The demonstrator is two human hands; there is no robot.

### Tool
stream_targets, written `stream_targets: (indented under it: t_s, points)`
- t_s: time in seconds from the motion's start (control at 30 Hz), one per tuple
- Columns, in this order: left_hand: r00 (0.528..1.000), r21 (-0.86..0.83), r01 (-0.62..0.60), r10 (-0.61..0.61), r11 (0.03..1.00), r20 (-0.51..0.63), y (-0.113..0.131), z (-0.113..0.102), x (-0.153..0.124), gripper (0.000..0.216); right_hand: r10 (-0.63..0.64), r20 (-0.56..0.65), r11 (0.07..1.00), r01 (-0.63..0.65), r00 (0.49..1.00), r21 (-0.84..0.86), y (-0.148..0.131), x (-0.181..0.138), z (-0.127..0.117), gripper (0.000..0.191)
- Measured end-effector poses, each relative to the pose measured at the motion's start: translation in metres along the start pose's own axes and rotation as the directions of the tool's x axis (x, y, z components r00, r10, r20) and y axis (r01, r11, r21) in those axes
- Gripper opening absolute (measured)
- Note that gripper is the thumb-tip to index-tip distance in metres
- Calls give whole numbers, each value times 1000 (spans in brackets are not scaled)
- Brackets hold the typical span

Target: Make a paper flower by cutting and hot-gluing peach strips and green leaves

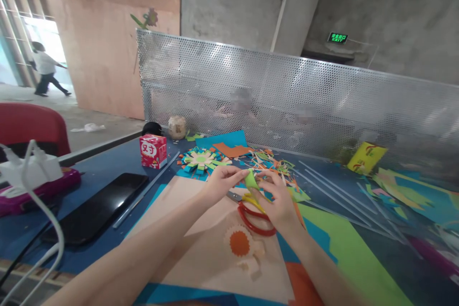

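At centre, the left hand [223, 182] and right hand [278, 197] clamp fingers on one green paper [251, 181]; one pair of scissors [251, 210] below, one phone [100, 208] lower left.

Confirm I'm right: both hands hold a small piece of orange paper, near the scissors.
Not quite: in the head view, the small piece of paper is light green, not orange. The left hand and right hand do hold it, near the scissors.
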State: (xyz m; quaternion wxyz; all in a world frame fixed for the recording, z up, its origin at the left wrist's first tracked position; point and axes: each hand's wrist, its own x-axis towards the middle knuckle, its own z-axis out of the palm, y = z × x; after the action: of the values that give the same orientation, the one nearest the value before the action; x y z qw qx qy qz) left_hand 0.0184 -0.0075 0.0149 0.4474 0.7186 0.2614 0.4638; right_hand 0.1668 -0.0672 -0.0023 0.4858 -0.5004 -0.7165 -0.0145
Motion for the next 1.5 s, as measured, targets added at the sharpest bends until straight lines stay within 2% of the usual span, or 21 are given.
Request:
stream_targets:
  t_s: [0.27, 0.37, 0.5, 0.6, 0.83, 1.07, 1.5]
  points:
    - [999, -98, 42, -42, 994, -1, 6, 3, -2, 42, 155, 119, 977, -170, 981, 128, -6, -1, -2, 17]
    - [998, -195, 55, -50, 979, 28, 7, 3, -2, 32, 219, 158, 951, -247, 963, 186, -5, -3, 1, 23]
    - [996, -328, 55, -30, 943, 82, 5, 3, -3, 34, 237, 180, 937, -274, 955, 219, -5, -3, 1, 28]
    - [997, -365, 45, -17, 930, 81, 2, 3, -4, 31, 235, 172, 932, -272, 957, 238, -5, -2, 1, 29]
    - [998, -317, 55, -52, 947, 18, 2, 5, -3, 19, 259, 241, 897, -325, 935, 300, -2, -4, 1, 28]
    - [998, -281, 54, -47, 958, 32, 1, 4, -2, 18, 255, 210, 888, -314, 944, 334, -4, -3, 1, 27]
    - [998, -92, 53, -51, 994, 31, -2, 3, -3, 32, 247, 226, 919, -302, 942, 254, -8, -2, -3, 32]
